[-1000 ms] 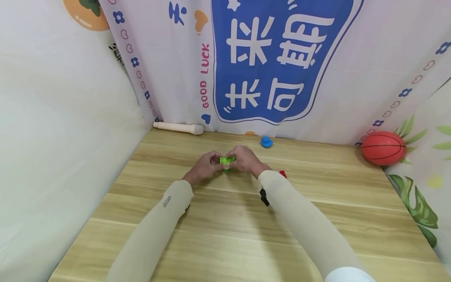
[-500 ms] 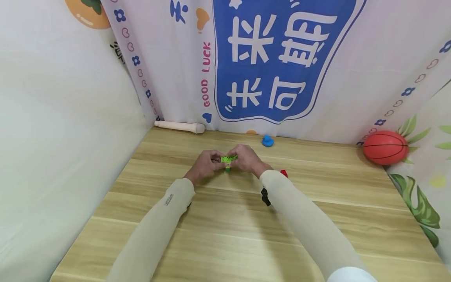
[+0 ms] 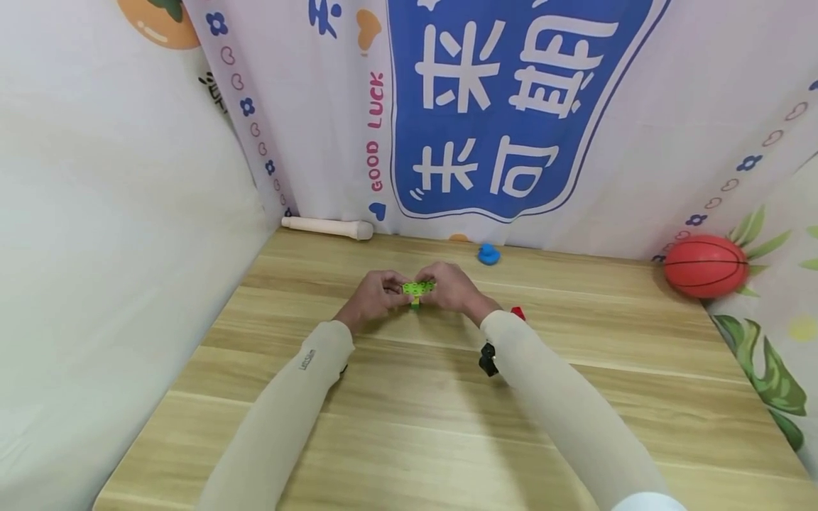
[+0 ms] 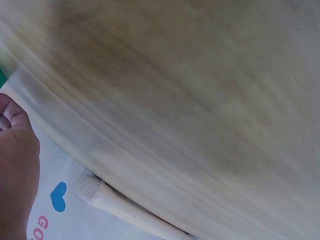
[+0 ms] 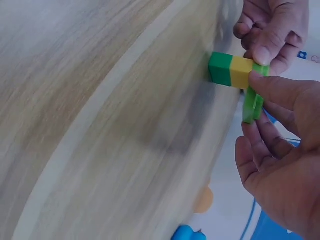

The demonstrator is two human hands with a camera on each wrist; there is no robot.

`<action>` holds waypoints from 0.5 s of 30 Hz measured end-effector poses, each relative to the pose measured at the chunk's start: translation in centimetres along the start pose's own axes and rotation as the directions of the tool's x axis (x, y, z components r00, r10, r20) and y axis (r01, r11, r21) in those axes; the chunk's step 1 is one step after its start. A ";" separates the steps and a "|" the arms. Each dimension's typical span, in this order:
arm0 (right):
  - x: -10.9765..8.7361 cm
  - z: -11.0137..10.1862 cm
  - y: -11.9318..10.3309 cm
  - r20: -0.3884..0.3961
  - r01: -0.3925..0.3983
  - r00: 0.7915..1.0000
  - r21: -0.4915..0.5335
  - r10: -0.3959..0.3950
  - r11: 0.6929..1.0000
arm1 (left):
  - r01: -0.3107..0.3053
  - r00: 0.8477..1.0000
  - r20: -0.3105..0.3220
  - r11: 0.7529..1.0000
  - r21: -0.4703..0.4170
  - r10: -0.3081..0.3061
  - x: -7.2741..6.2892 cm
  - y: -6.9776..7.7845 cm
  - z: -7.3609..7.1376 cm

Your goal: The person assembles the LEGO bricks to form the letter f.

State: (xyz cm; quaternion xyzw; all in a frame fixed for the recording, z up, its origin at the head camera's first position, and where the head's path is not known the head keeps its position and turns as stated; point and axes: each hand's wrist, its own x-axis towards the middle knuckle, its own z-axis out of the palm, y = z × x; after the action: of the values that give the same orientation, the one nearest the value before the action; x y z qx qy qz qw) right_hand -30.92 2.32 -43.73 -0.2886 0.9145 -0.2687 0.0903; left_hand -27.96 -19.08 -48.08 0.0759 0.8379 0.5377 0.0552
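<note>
A light green studded toy brick plate [image 3: 418,288] lies flat between both hands. In the right wrist view it sits on top of a yellow toy brick [image 5: 240,71], which is stacked on a dark green toy brick [image 5: 220,68] standing at the table surface. My left hand [image 3: 375,294] pinches the plate's left end, thumb on the near side. Its opposite end is pinched by my right hand [image 3: 449,287], with the thumb [image 5: 280,91] near the yellow brick. The left wrist view catches only part of the left hand [image 4: 17,165], without the bricks.
Behind the hands are a blue toy duck [image 3: 488,254] and a white microphone [image 3: 329,227] along the back cloth. A red basketball [image 3: 706,266] sits at the back right corner. A red piece [image 3: 517,313] and a black object [image 3: 488,359] show beside the right sleeve.
The hands stay together at the stack. More of the light green plate's studs show between the fingers now. The whole view has shifted slightly.
</note>
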 end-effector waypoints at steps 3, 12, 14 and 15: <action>-1.1 -1.0 0.3 -0.010 -0.007 1.000 0.013 0.007 1.000 | 0.003 1.000 0.008 1.000 -0.008 -0.003 -0.1 0.1 -0.1; -8.1 -6.6 4.6 -0.034 -0.053 0.998 -0.045 0.052 0.998 | 0.012 1.000 0.027 1.000 -0.022 -0.012 0.2 0.2 -0.2; -9.7 -7.4 6.2 -0.024 -0.074 0.997 -0.066 0.073 0.995 | 0.014 0.999 0.036 1.000 -0.019 -0.013 0.1 0.1 -0.3; -10.5 -7.7 7.0 -0.017 -0.091 0.996 -0.067 0.090 0.994 | 0.016 0.999 0.038 1.000 -0.020 -0.015 0.1 0.1 -0.3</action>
State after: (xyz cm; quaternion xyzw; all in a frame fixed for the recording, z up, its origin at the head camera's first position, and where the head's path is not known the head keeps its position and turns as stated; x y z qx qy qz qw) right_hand -28.11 16.57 -40.96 -0.2477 0.9359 -0.2351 0.0861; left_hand -28.10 -19.31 -47.87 0.0791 0.8319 0.5441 0.0758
